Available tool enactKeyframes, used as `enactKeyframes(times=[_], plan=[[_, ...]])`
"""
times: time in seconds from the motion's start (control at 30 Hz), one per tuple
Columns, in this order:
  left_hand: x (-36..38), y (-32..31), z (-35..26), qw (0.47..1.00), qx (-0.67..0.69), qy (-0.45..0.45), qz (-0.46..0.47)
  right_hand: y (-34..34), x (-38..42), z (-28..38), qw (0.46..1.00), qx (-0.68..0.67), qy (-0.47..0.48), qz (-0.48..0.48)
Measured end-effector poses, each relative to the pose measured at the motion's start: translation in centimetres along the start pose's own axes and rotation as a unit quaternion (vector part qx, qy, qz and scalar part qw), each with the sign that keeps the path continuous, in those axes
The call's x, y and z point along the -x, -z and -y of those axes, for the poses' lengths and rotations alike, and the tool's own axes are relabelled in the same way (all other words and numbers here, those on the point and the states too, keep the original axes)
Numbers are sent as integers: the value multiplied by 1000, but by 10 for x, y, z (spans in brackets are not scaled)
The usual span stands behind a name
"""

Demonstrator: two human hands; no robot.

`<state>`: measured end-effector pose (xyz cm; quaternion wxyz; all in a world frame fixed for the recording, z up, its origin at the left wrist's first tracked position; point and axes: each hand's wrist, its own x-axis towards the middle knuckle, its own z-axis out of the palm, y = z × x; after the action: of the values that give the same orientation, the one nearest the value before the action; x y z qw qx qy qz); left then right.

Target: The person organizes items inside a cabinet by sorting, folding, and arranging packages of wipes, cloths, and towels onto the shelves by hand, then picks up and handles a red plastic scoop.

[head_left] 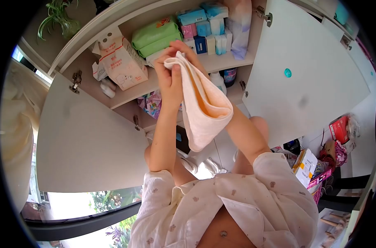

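A folded cream-pink towel hangs in front of the open cabinet, its layers spreading apart toward the lower end. My left hand is closed on its upper corner, thumb on the near side. Behind the towel's top, my right hand is also bent round the cloth; most of its fingers and the forearm near the wrist are covered. Just beyond both hands, the upper shelf holds green wipes packs and several small blue, pink and white tissue packs.
A white-orange paper carton stands at the shelf's left. Cabinet doors swing out at left and right. Bottles and a purple patterned bag sit on the lower shelf. A pink basket with boxes stands on the floor at right.
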<state>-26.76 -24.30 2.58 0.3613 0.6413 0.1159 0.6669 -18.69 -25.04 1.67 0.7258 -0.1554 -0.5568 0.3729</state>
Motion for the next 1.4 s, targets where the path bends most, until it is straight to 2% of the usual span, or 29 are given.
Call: enactKeyframes(times=[0.03, 0.1, 0.17, 0.2, 0.3, 0.33, 0.4, 0.43, 0.47, 0.5, 0.53, 0.6, 0.67, 0.73, 0.8, 0.87, 0.93, 1.0, 1.03, 1.07, 1.1, 1.13, 1.17, 1.23, 1.27, 1.3, 1.33, 1.37, 1.4], plan=[[3, -2, 1, 999, 14, 21, 33, 6, 1, -6, 990, 131, 57, 17], [13, 0, 5, 995, -83, 26, 49, 16, 6, -12, 989, 145, 23, 15], [17, 4, 8, 991, -112, 58, 50, 17, 8, -18, 973, 212, 36, -83], [19, 6, 9, 985, -141, 90, 50, 21, 10, -10, 973, 213, 33, -85], [26, 18, 20, 981, -155, 106, 42, 50, 13, 46, 960, 84, -265, -33], [26, 20, 20, 981, -155, 106, 42, 58, 17, 57, 960, 84, -265, -33], [28, 24, 19, 978, -169, 114, 48, 67, 30, 72, 919, 246, -306, 47], [27, 24, 19, 978, -168, 115, 48, 64, 37, 74, 918, 246, -307, 46], [27, 24, 18, 973, -196, 100, 66, 61, 47, 76, 858, 406, -301, 93], [27, 24, 17, 967, -224, 85, 84, 60, 53, 77, 771, 553, -285, 139], [27, 28, 20, 967, -223, 86, 84, 64, 55, 75, 733, 577, -321, 165], [25, 40, 28, 933, -324, -23, 154, 88, 54, 53, 719, 598, -299, 189], [27, 57, 36, 929, -333, -55, 152, 92, 52, 49, 707, 616, -272, 216], [25, 69, 35, 922, -344, -89, 150, 85, 50, 53, 864, 464, -188, 58], [31, 79, 33, 936, -335, -64, 85, 84, 50, 30, 889, 409, -201, 49], [34, 90, 33, 943, -319, -38, 90, 84, 57, 15, 932, 242, -270, 2], [28, 90, 31, 950, -298, -26, 88, 79, 53, 21, 930, 286, -231, 28], [27, 88, 25, 993, -64, 98, -26, 71, 45, 29, 923, 328, -195, 52], [25, 86, 21, 993, -64, 100, -26, 60, 38, 33, 943, 295, -147, 30], [25, 83, 16, 970, 168, 172, 22, 48, 32, 35, 960, 262, -102, 7], [29, 80, 13, 888, 391, 232, 65, 37, 25, 39, 959, 262, -108, 7], [44, 73, 17, 887, 392, 234, 61, 25, 16, 41, 972, 159, -162, -68], [66, 63, 25, 745, 613, 260, 49, 21, 10, 41, 966, 53, -210, -143], [102, 62, 47, 602, 740, 289, 77, 46, 15, 16, 952, 4, -240, -191], [118, 68, 52, 649, 684, 313, 114, 76, 31, -4, 921, -82, -334, -183], [127, 72, 48, 648, 684, 315, 115, 91, 41, -15, 875, -165, -423, -170], [135, 75, 43, 727, 584, 351, 84, 67, 58, 11, 901, -37, -376, -215], [139, 76, 43, 792, 476, 379, 52, 80, 70, 6, 838, -137, -491, -196], [146, 76, 51, 724, 599, 340, 44, 95, 83, 3, 752, -232, -593, -171]])
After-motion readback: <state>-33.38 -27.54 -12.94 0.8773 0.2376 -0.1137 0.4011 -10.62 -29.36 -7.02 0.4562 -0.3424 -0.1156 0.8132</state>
